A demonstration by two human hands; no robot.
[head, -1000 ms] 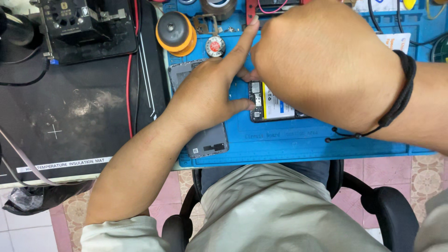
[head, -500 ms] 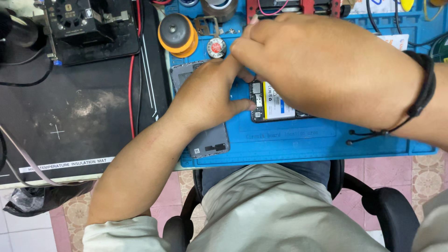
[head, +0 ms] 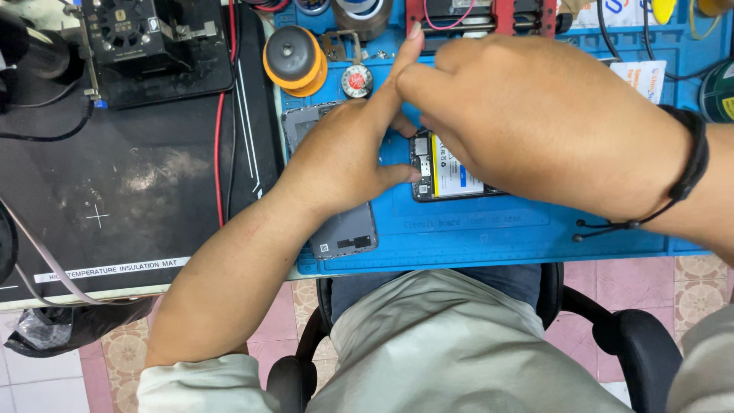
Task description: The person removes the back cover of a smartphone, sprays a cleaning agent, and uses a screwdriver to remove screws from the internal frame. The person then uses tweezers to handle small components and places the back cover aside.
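Note:
An opened phone (head: 451, 174) with its battery showing lies on a blue work mat (head: 474, 229). My left hand (head: 344, 164) steadies it: the thumb presses the phone's left edge and the index finger points up. My right hand (head: 550, 122), with a black cord band on the wrist, hovers over the phone and covers most of it. Its fingertips are bunched near the phone's top left corner, beside my left index finger, and what they pinch is hidden. A grey back cover (head: 348, 237) lies partly under my left hand.
A black insulation mat (head: 130, 191) fills the left of the bench, with a black fan unit (head: 145, 38) behind it. An orange-rimmed round holder (head: 294, 57), a small round tin (head: 357, 80), a tape roll (head: 359, 11) and a red clamp frame (head: 482, 11) stand at the back.
My right hand's fingertips have slid a little left, closer to my left index finger. My left hand stays on the phone's edge.

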